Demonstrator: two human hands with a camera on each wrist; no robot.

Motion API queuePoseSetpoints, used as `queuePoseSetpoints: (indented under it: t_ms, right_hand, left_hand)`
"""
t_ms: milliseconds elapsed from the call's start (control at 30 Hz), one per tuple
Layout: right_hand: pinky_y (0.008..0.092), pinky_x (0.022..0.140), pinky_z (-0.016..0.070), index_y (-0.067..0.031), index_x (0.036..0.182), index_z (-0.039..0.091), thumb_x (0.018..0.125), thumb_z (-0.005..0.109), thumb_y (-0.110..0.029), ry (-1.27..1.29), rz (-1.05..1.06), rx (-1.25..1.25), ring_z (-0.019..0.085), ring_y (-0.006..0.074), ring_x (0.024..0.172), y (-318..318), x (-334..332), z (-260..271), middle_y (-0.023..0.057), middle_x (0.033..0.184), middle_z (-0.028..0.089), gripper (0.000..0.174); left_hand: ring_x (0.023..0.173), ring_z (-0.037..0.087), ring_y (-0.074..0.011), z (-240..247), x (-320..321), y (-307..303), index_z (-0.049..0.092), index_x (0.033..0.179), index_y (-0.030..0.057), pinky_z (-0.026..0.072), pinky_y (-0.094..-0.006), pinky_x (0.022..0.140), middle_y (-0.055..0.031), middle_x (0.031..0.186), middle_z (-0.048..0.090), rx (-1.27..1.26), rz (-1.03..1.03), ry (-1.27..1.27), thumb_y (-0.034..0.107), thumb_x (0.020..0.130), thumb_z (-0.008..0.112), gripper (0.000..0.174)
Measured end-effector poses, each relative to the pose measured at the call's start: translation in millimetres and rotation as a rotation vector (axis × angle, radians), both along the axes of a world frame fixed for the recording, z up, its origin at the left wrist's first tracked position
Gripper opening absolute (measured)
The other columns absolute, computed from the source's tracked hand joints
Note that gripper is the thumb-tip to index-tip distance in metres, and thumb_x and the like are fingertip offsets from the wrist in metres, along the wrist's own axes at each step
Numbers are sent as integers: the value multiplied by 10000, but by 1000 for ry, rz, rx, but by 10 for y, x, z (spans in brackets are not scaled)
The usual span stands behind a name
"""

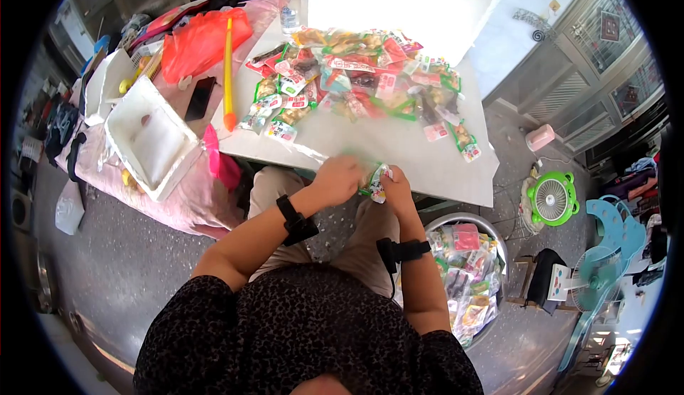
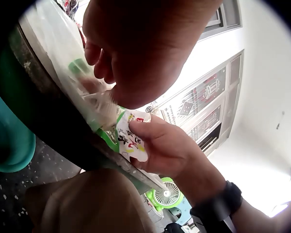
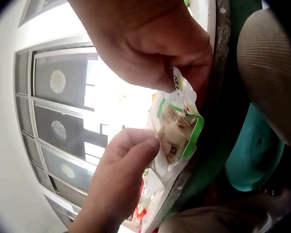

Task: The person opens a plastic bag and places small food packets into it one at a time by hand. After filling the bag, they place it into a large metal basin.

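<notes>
In the head view my right hand (image 1: 397, 192) pinches the end of a small green-edged snack packet (image 1: 375, 184), held low in front of the table edge. The left wrist view shows the right thumb pressed on the packet's white printed end (image 2: 131, 137). My left hand (image 1: 338, 180) is beside it, blurred. In the right wrist view the left hand (image 3: 121, 174) has thumb and forefinger pinched together at the packet's clear edge. Pale brown food shows through the window of the packet (image 3: 177, 132). Across the white table (image 1: 320, 142) lies a pile of similar packets (image 1: 349, 63).
A metal basin (image 1: 502, 252) full of packets stands on the floor at right. White foam boxes stand at the back (image 1: 399, 3) and left (image 1: 153, 138). A yellow stick (image 1: 228, 74), phone (image 1: 201, 99), jar (image 1: 289, 6) and green fan (image 1: 553, 199) are around.
</notes>
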State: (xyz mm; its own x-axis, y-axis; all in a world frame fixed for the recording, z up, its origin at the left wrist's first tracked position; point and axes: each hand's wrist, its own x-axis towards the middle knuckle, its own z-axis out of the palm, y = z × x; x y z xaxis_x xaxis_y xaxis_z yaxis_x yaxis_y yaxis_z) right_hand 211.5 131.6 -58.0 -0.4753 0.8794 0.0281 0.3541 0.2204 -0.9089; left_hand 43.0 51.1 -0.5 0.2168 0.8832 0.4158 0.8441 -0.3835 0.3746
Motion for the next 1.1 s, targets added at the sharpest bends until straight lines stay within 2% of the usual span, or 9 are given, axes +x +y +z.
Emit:
queuePoseSetpoints:
  t_ms: [33, 133, 233, 433, 533, 633, 833, 933, 1100]
  right_hand:
    - [333, 707, 462, -14, 1012, 445, 792, 408, -21, -80, 21, 61, 540, 213, 816, -62, -23, 173, 102, 893, 534, 224]
    - [305, 675, 463, -4, 928, 472, 793, 422, -60, 816, -125, -640, 546, 200, 769, -165, -202, 223, 100, 843, 545, 154]
    - [273, 604, 477, -12, 927, 470, 793, 431, -87, 992, -257, -636, 549, 176, 697, -247, -363, 119, 89, 841, 538, 158]
    - [202, 415, 389, -40, 877, 492, 797, 453, -138, 136, 75, -617, 494, 88, 518, -104, -158, 412, 31, 687, 531, 132]
    - [186, 388, 336, -48, 852, 504, 798, 460, -157, 75, 14, -464, 454, 70, 461, -135, -141, 522, 21, 625, 521, 130]
    - [182, 391, 336, -46, 862, 505, 804, 460, -154, -138, 187, -394, 455, 67, 466, -124, -156, 713, 25, 640, 526, 130]
    - [176, 375, 354, -46, 895, 501, 796, 465, -132, 232, -25, -544, 486, 77, 468, -27, -263, 392, 29, 662, 532, 136]
    - [173, 375, 358, -46, 894, 502, 799, 471, -138, 289, -71, -590, 491, 72, 477, -94, -349, 312, 31, 670, 541, 136]
    - [173, 372, 355, -40, 876, 499, 800, 463, -127, 267, -58, -687, 486, 77, 467, -68, -191, 384, 35, 675, 548, 121]
  left_hand:
    - [782, 498, -300, 9, 17, -11, 508, 725, 55, 420, -371, 667, -109, 826, 508, 34, -4, 16, 106, 663, 525, 82]
    - [724, 473, -295, -55, 64, 59, 479, 621, 40, 378, -407, 601, -91, 753, 481, 130, -29, -263, 76, 623, 521, 55]
    - [882, 479, -320, -131, 40, 39, 514, 715, 49, 386, -395, 754, -120, 906, 517, -3, -24, -233, 55, 640, 547, 82]
    - [896, 463, -331, -201, 67, -12, 513, 700, 45, 378, -405, 733, -127, 919, 508, 212, 53, -173, 99, 647, 538, 79]
    - [915, 454, -326, -153, 90, -56, 520, 717, 53, 369, -409, 746, -122, 912, 507, 243, 135, -93, 109, 641, 542, 96]
    - [922, 448, -321, -102, 86, -92, 522, 727, 57, 375, -401, 735, -118, 927, 501, 183, 172, -76, 118, 637, 544, 111]
    - [830, 461, -295, -114, 64, -64, 531, 752, 62, 384, -393, 684, -99, 892, 487, 101, 215, -78, 124, 622, 548, 145]
    - [857, 477, -292, -21, 23, -76, 526, 747, 55, 407, -379, 715, -119, 900, 510, 105, 303, -8, 90, 628, 543, 125]
    - [686, 506, -280, -263, -55, -99, 505, 737, 74, 419, -379, 575, -98, 734, 507, 33, 293, 16, 102, 614, 538, 130]
